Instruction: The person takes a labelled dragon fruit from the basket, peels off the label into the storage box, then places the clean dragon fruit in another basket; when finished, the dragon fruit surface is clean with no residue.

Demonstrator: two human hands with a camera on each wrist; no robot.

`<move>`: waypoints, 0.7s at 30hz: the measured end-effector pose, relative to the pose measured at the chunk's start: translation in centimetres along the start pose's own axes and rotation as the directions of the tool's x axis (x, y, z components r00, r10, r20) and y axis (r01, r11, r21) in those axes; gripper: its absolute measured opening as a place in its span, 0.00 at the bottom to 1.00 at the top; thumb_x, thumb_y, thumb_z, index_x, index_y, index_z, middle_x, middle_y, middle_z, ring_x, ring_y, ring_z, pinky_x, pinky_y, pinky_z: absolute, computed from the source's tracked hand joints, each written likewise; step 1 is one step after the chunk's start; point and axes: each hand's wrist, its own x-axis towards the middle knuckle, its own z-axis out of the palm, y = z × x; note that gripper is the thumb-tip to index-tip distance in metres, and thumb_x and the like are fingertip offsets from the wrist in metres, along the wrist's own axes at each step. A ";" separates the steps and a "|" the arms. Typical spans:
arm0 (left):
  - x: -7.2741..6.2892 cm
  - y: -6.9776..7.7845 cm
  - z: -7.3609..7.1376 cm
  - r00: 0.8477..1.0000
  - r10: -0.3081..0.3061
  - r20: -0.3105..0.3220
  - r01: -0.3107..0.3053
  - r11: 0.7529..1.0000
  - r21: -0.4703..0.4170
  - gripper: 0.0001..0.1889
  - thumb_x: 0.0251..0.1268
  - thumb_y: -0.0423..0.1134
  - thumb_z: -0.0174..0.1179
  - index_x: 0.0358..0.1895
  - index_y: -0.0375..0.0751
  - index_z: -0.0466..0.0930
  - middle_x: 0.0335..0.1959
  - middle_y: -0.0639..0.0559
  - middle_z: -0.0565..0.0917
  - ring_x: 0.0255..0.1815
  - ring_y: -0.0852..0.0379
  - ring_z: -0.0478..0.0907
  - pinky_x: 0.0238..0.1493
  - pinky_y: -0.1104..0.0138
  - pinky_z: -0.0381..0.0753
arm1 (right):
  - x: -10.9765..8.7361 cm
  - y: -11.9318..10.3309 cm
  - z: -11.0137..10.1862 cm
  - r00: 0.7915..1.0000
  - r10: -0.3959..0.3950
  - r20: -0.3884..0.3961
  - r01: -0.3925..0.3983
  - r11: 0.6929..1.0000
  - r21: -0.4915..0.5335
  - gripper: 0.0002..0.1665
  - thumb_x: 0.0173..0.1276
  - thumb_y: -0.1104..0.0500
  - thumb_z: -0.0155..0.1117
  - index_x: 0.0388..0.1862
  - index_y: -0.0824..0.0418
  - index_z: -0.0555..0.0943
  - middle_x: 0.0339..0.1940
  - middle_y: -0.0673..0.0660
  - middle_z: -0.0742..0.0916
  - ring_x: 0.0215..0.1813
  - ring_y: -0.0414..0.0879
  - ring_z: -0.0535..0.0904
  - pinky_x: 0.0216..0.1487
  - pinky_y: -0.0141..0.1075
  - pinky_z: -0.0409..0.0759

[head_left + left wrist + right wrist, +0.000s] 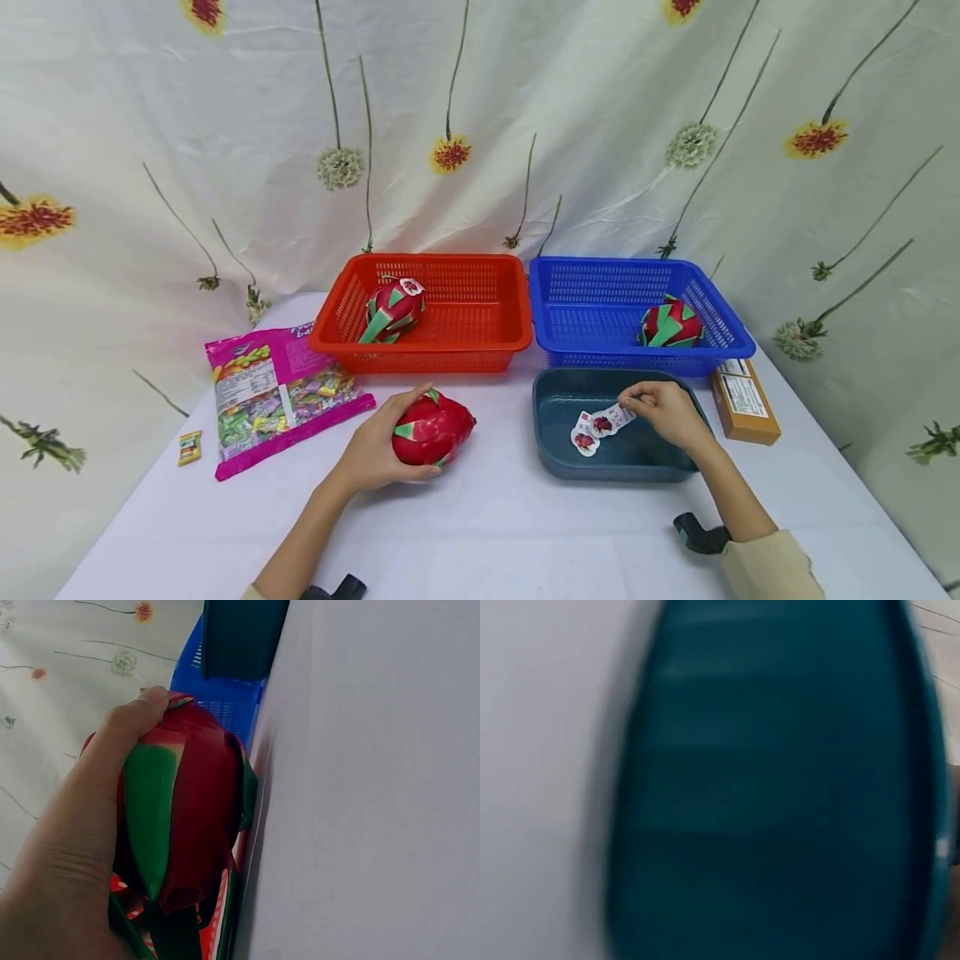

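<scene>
My left hand (382,446) grips a red dragon fruit with green scales (433,429), thumb on the near side and fingers over the far side. The left wrist view shows the same dragon fruit (187,795) close up, with the thumb along it. At the right, my right hand (666,408) is over the dark teal tray (555,458) and pinches a white dragon fruit sticker (617,416) between thumb and fingertips. Another sticker (585,435) lies in the tray beside it. In the right wrist view the tray (772,787) is blurred, and the pinching fingertips are out of sight.
Behind stand a red basket (423,362) holding a stickered dragon fruit (393,310) and a blue basket (600,359) with another dragon fruit (671,323). A pink candy bag (281,392) and one small candy (190,447) lie left. An orange-brown box (746,404) lies right of the tray.
</scene>
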 end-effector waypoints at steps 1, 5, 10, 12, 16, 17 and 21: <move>0.0 0.0 0.0 1.000 0.001 0.001 -0.001 1.000 0.002 0.55 0.31 0.60 0.74 0.70 0.62 0.55 0.59 0.60 0.67 0.59 0.55 0.66 0.38 0.60 0.81 | 0.0 0.0 -0.2 1.000 0.003 0.017 -0.003 1.000 0.005 0.13 0.66 0.56 0.60 0.37 0.65 0.83 0.11 0.46 0.63 0.14 0.37 0.54 0.14 0.29 0.52; 0.0 0.1 -0.1 1.000 -0.002 0.004 0.001 1.000 0.008 0.54 0.31 0.61 0.74 0.70 0.64 0.54 0.60 0.59 0.67 0.59 0.54 0.65 0.38 0.59 0.81 | 0.2 -0.1 -0.4 0.997 -0.019 0.074 0.020 1.000 -0.009 0.12 0.65 0.57 0.61 0.36 0.66 0.83 0.11 0.46 0.63 0.15 0.37 0.53 0.15 0.29 0.52; 0.1 0.0 -0.1 1.000 -0.006 -0.003 0.006 1.000 0.007 0.54 0.31 0.60 0.74 0.69 0.67 0.54 0.60 0.59 0.67 0.59 0.55 0.65 0.38 0.59 0.81 | 1.0 0.2 0.4 0.997 -0.039 0.071 0.045 0.995 -0.085 0.09 0.64 0.59 0.62 0.33 0.65 0.84 0.10 0.45 0.63 0.15 0.37 0.54 0.16 0.29 0.53; 0.1 0.0 0.0 1.000 -0.005 -0.001 0.005 1.000 0.007 0.54 0.31 0.60 0.74 0.69 0.66 0.54 0.60 0.60 0.67 0.59 0.55 0.65 0.38 0.59 0.81 | 1.2 0.4 0.8 0.997 -0.032 0.069 0.041 0.992 -0.123 0.07 0.63 0.60 0.63 0.32 0.64 0.84 0.11 0.45 0.67 0.16 0.38 0.57 0.17 0.30 0.56; 0.0 -0.1 0.1 1.000 -0.003 0.006 0.003 1.000 0.007 0.55 0.31 0.61 0.74 0.70 0.65 0.54 0.60 0.60 0.67 0.59 0.55 0.66 0.38 0.61 0.81 | 1.3 0.7 1.5 0.996 -0.031 0.078 0.046 0.978 -0.203 0.05 0.61 0.60 0.65 0.31 0.61 0.85 0.12 0.46 0.68 0.17 0.40 0.59 0.18 0.31 0.57; 0.0 -0.1 0.1 1.000 -0.003 0.006 0.003 1.000 0.006 0.55 0.31 0.61 0.74 0.70 0.64 0.54 0.59 0.60 0.67 0.59 0.55 0.66 0.38 0.61 0.81 | 1.3 0.7 1.6 0.996 -0.036 0.083 0.054 0.974 -0.220 0.05 0.60 0.60 0.66 0.31 0.61 0.85 0.11 0.46 0.68 0.17 0.40 0.58 0.17 0.31 0.56; -0.1 -0.1 0.0 1.000 -0.001 -0.001 0.001 1.000 0.005 0.55 0.30 0.60 0.74 0.69 0.65 0.54 0.59 0.60 0.67 0.58 0.55 0.66 0.38 0.61 0.81 | 1.3 0.6 1.8 0.994 -0.032 0.104 0.058 0.964 -0.259 0.09 0.56 0.57 0.69 0.35 0.61 0.85 0.10 0.46 0.62 0.15 0.39 0.54 0.16 0.30 0.52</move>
